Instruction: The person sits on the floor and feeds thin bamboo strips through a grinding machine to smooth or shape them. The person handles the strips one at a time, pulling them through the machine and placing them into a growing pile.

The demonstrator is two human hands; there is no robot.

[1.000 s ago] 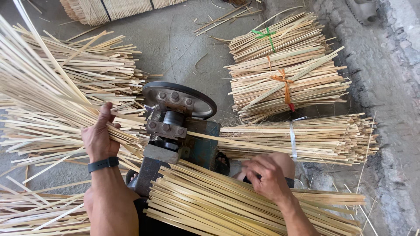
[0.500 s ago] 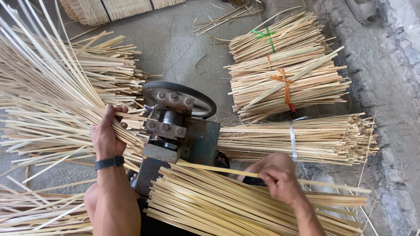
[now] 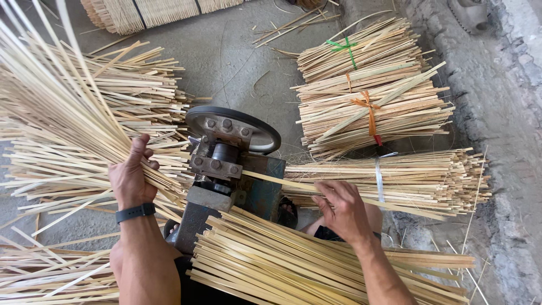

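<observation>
**Visitor:** What are your hands doing at this bench?

**Me:** Starting at the left: my left hand [image 3: 131, 178], a black band [image 3: 135, 213] on its wrist, is closed round the fanned thin bamboo splints [image 3: 62, 118] where they leave the splitting machine [image 3: 226, 169]. They spray up and away over the loose heap on the concrete floor [image 3: 237, 62]. In the middle stands the machine with its dark flywheel [image 3: 232, 125]. My right hand [image 3: 341, 209] pinches one flat bamboo strip [image 3: 293, 183], its tip at the machine's right side; the feed pile of strips [image 3: 316, 265] lies across my lap below.

**Visitor:** What could go wrong?

**Me:** I'd judge the fingers first. The left ones sit close to the outlet beside the wheel; a jerk in the splints could pull them in. The strip, fed crooked, might jam or split unevenly. Sharp edges could cut either palm.

**Visitor:** And on the right?

**Me:** Tied bundles [image 3: 367, 107], well apart from the machine.
</observation>
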